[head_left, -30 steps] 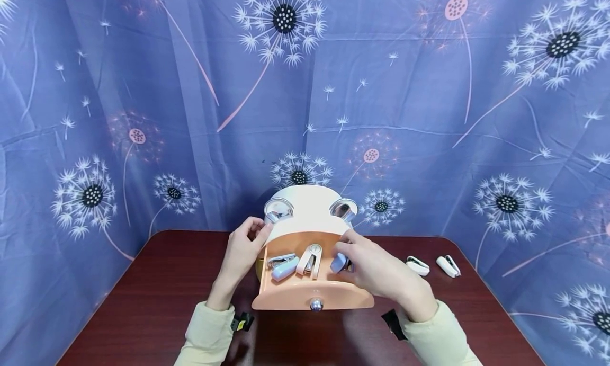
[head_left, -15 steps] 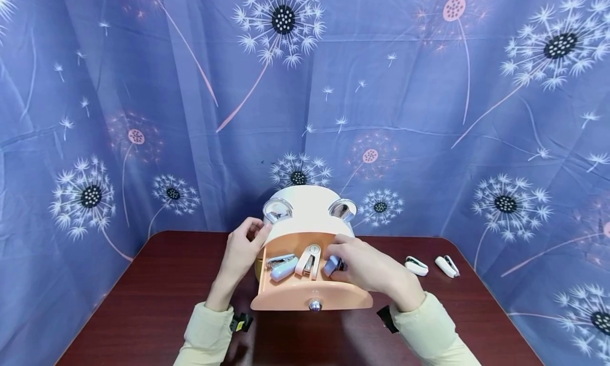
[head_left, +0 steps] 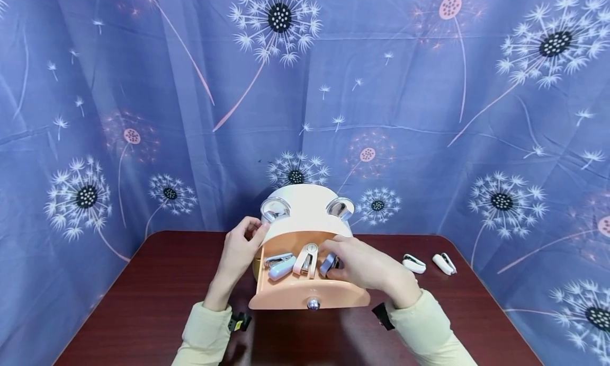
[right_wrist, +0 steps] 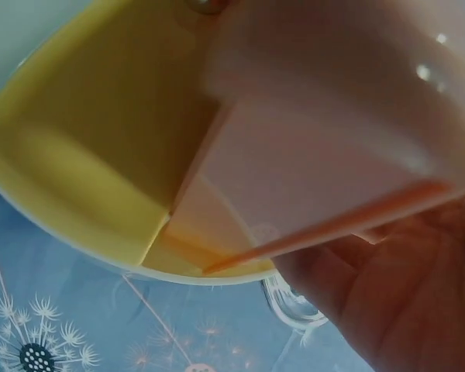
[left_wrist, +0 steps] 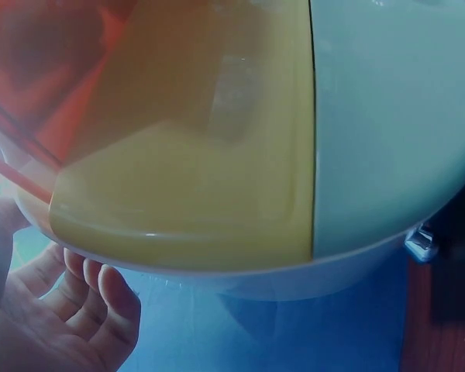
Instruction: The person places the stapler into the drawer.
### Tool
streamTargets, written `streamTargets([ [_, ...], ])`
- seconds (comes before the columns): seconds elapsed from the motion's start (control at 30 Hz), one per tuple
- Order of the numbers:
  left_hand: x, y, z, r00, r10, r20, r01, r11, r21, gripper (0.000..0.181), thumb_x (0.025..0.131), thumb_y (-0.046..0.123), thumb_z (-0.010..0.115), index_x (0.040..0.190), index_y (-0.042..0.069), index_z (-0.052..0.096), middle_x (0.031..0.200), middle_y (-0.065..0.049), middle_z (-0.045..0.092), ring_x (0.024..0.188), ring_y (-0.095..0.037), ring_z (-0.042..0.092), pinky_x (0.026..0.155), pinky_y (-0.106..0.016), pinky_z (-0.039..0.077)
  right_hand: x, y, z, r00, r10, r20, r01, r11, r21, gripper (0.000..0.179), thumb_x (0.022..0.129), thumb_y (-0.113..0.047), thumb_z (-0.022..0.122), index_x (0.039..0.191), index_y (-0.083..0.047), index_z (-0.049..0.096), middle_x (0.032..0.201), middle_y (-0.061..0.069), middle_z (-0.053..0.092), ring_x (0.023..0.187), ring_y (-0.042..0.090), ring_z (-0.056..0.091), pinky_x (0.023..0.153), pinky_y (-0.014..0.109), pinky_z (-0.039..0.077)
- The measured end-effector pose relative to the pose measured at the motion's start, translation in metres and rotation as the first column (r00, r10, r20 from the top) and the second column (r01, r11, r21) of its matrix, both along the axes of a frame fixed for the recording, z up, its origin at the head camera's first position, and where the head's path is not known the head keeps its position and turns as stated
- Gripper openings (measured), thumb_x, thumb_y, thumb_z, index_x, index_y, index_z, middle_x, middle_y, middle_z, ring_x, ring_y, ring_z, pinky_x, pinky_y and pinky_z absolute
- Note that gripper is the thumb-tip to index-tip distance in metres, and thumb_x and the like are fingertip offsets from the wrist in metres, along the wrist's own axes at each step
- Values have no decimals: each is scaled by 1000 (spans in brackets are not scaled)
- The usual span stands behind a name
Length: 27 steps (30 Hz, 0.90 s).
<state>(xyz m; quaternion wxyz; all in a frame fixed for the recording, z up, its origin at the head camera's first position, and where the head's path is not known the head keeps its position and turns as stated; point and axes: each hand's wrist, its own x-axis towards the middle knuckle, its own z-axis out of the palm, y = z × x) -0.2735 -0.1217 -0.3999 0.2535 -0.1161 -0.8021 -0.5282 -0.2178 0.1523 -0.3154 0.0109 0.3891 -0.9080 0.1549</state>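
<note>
A white storage box (head_left: 305, 207) with round chrome ears stands at the table's back, its peach top drawer (head_left: 286, 298) pulled out. Inside the drawer lie a light blue mini stapler (head_left: 283, 269) and a pale pink one (head_left: 311, 248). Reaching into the drawer's right side, my right hand (head_left: 367, 264) holds a darker blue mini stapler (head_left: 328, 263), partly hidden by the fingers. My left hand (head_left: 242, 251) grips the box's upper left side; in the left wrist view its curled fingers (left_wrist: 112, 298) meet the white rim.
Two white mini staplers, one nearer (head_left: 413, 264) and one farther right (head_left: 445, 264), lie on the dark red table (head_left: 167, 292). Below the peach drawer are a yellow section (left_wrist: 217, 201) and a green section (left_wrist: 387, 116). A blue dandelion curtain (head_left: 229, 159) hangs behind.
My right hand has shifted left inside the drawer with the darker blue stapler, bringing it closer to the pink one. My left hand keeps its place on the box.
</note>
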Motion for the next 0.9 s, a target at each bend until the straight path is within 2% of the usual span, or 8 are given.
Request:
streamTargets([
  [0.13,1,0,0,1000,-7,6,7,1000,-3,22,93,35,67,94,14,64,75,-1,53,66,-17,49,60,-27,38,5,5,5,998,-31,49,34,998,-55,35,91,-19,70,124,-8,61,109,2,63,83,13,57,77,32,47],
  [0.27,1,0,0,1000,-6,10,6,1000,4,22,93,36,68,93,14,64,75,-1,53,66,-17,49,59,-27,38,15,11,9,996,-68,53,75,989,-131,37,95,-24,65,129,-10,59,119,1,63,96,17,59,85,38,47],
  [0.33,1,-1,0,1000,-3,10,3,1000,7,22,93,36,68,93,14,64,74,-1,53,66,-17,49,59,-27,38,22,13,10,998,-66,15,68,982,-178,35,97,-26,64,129,-13,59,120,-2,62,99,17,58,86,38,47],
  [0.43,0,0,1,1000,-3,7,3,1000,6,21,93,35,67,93,14,64,75,-1,53,67,-17,49,60,-27,38,35,17,10,995,-51,-83,28,965,-259,32,96,-24,65,127,-17,60,114,-7,61,91,12,57,80,33,47],
  [0.6,0,1,2,1000,-14,10,14,1000,13,20,93,33,67,94,13,64,75,-1,52,67,-17,49,59,-26,38,55,18,7,967,-49,-252,-50,927,-371,34,92,-17,70,125,-21,60,110,-15,60,88,3,55,76,27,47],
  [0.73,1,1,2,1000,-14,13,13,1000,18,19,93,32,68,94,13,64,74,-1,52,66,-17,49,58,-26,37,68,15,2,957,-41,-287,-89,900,-427,36,89,-9,72,121,-20,61,108,-12,61,88,4,55,74,23,45],
  [0.9,1,-1,1,1000,-4,10,4,1000,1,21,93,35,67,93,14,64,73,-1,51,65,-17,48,57,-26,37,77,6,-8,938,-31,-344,-140,876,-461,15,94,-18,68,108,-19,64,97,-11,61,80,4,54,69,15,43],
])
